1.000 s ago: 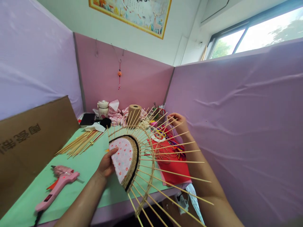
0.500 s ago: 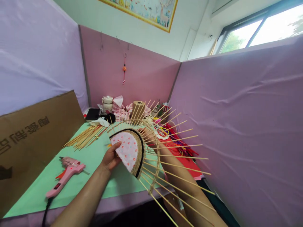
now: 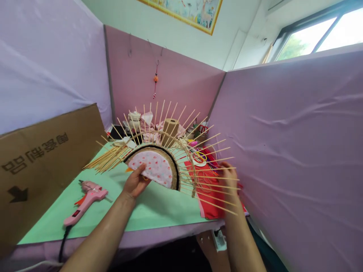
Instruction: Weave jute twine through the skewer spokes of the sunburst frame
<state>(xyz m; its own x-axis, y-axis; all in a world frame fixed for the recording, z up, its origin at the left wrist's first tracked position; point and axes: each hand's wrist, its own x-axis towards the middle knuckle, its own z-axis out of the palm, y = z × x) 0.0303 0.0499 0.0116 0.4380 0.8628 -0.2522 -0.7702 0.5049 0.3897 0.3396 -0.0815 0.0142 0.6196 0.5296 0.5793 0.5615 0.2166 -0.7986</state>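
A half-round fan-shaped craft piece (image 3: 153, 166) is held up over the table, covered in pink flowered cloth with a jute and black cord border. Thin bamboo sticks (image 3: 211, 177) radiate from its curved edge, with a jute ring (image 3: 194, 166) running across them. My left hand (image 3: 137, 181) grips the piece at its straight lower edge, thumb on the cloth face. Over on the right, my right hand (image 3: 230, 177) is behind the outer stick ends, its fingers loosely bent and apart. The sticks partly cover it, and no held object shows in it.
A pink glue gun (image 3: 89, 198) lies on the green tabletop (image 3: 153, 211) at the left, beside a cardboard panel (image 3: 48, 162). Loose sticks (image 3: 106, 158) are behind it. A twine roll (image 3: 171, 130) and a lidded jar (image 3: 134, 119) stand at the back. Red sheets (image 3: 208, 207) lie right.
My right hand has come out from behind the fan-shaped piece and moved right to the stick ends. The piece has turned counterclockwise, its sticks now pointing more upward. My left hand keeps its grip.
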